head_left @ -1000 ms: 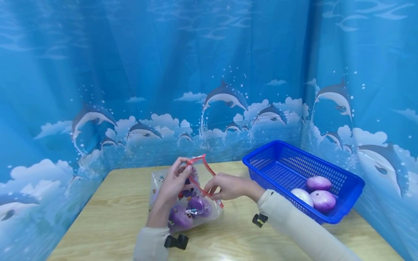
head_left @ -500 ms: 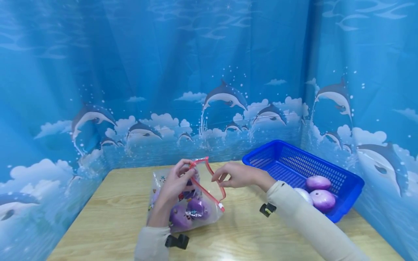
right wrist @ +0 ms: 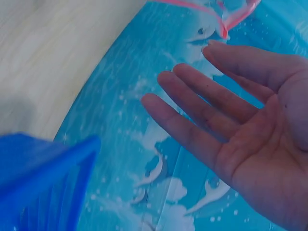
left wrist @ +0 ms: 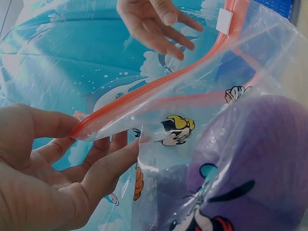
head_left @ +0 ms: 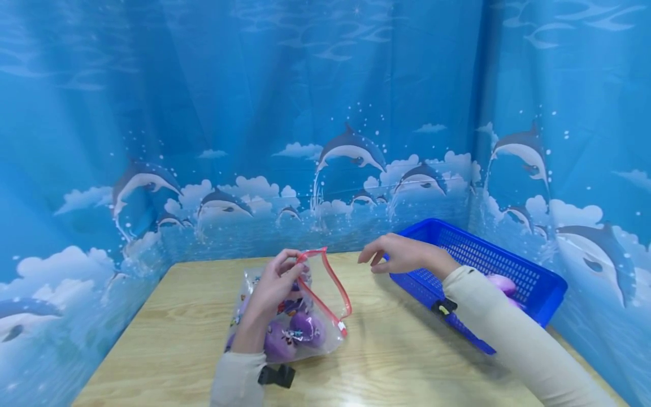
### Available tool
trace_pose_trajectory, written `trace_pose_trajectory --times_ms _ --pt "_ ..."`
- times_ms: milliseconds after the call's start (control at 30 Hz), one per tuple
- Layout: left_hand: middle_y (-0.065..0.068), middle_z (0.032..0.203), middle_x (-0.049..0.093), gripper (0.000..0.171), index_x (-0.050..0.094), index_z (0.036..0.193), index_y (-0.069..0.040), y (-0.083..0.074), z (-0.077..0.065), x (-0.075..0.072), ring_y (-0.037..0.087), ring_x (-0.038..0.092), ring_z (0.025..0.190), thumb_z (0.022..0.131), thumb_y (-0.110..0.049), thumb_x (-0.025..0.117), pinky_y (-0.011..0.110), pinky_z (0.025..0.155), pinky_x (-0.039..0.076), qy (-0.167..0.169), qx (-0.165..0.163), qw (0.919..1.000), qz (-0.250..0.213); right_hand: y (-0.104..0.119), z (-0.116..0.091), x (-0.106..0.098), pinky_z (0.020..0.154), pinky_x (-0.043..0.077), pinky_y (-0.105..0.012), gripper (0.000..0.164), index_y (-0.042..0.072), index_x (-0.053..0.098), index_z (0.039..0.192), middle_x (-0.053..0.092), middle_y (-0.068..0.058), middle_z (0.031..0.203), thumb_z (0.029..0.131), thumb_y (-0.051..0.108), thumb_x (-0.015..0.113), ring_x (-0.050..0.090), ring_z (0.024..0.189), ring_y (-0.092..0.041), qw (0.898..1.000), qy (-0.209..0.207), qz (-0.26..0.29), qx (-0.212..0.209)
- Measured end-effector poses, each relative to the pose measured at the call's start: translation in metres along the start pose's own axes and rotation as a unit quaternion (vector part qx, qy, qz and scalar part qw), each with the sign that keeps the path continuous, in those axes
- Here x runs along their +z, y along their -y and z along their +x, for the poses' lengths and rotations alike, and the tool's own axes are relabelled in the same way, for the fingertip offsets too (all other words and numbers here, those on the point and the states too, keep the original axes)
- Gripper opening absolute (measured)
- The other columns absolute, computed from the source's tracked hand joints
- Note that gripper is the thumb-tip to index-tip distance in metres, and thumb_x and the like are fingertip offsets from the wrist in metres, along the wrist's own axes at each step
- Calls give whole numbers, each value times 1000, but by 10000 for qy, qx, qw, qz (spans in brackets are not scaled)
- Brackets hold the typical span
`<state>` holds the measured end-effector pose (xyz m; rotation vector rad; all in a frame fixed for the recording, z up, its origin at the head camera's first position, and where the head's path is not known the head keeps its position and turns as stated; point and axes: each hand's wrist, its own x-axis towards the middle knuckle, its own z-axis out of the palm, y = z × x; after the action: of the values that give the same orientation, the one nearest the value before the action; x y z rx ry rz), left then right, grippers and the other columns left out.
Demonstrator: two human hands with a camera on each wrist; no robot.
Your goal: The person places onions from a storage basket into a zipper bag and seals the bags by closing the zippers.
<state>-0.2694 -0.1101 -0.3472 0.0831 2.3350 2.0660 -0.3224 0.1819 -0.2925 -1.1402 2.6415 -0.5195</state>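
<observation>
A clear zip bag [head_left: 325, 343] with a red zip edge and cartoon prints lies on the table, its mouth spread apart. Purple onions [head_left: 307, 328] show through the plastic. My left hand [head_left: 272, 291] pinches the zip edge at the far left corner, as the left wrist view also shows. A white slider [left wrist: 224, 21] sits on the zip. Over the near left rim of the blue basket [head_left: 551, 299] hangs my right hand [head_left: 402, 254], holding nothing; the right wrist view shows its fingers [right wrist: 192, 130] extended. My right forearm partly hides the onions [head_left: 502, 284] in the basket.
The blue basket stands at the table's right side. Behind the wooden table [head_left: 173, 328] hangs a blue dolphin-printed curtain [head_left: 264, 141], which also closes off both sides.
My right hand has let go of the bag's zip edge and moved right, to the basket. The bag's mouth has spread wider. My left hand has kept its hold.
</observation>
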Motion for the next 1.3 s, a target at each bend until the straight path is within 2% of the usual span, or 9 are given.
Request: trace_pose_trajectory --times_ms 300,600,733,867,967,1133,1300 --pt "20 126 66 17 61 123 -16 0 -1 -1 29 67 110 107 -14 54 40 81 66 -10 -22 10000 -13 -30 -32 -18 94 63 -38 33 11 69 130 70 -12 132 97 11 71 70 117 -30 9978 10 -167 640" --pt "19 122 67 18 60 124 -13 0 0 -1 26 67 103 107 -14 54 36 77 66 -14 4 10000 48 -79 -71 -34 92 64 -42 34 6 70 125 72 -14 125 92 11 75 69 114 -34 9960 113 -199 867" --pt "17 121 68 17 60 123 -13 0 0 -2 25 67 100 107 -14 53 34 75 65 -11 12 10000 53 -101 -85 -40 92 64 -44 37 2 68 125 72 -16 121 90 11 77 68 113 -38 9929 216 -222 1149" --pt "17 121 68 16 60 122 -14 0 -1 -2 25 67 99 108 -14 52 34 75 65 14 27 10000 48 -121 -99 -43 76 66 -41 41 -1 65 128 70 -24 122 90 11 76 68 111 -41 9851 397 -145 1669" --pt "17 121 68 17 60 123 -13 -1 -2 -3 25 67 100 108 -14 53 34 75 65 16 39 10000 40 -134 -111 -44 70 66 -42 44 -2 62 131 65 -30 126 91 10 74 66 111 -43 9746 466 83 2190" --pt "16 120 68 16 60 122 -14 -1 -2 -2 25 67 101 107 -14 53 35 75 65 -29 3 10000 36 -153 -127 -44 78 65 -55 47 -5 57 136 57 -38 134 94 11 71 63 116 -49 9574 517 358 2818" --pt "19 123 67 16 61 121 -15 -1 -1 -2 25 67 100 107 -14 53 34 74 65 -25 -8 10000 14 -168 -137 -43 79 64 -58 47 -5 57 136 52 -40 137 97 16 69 55 121 -59 9441 398 490 3236"
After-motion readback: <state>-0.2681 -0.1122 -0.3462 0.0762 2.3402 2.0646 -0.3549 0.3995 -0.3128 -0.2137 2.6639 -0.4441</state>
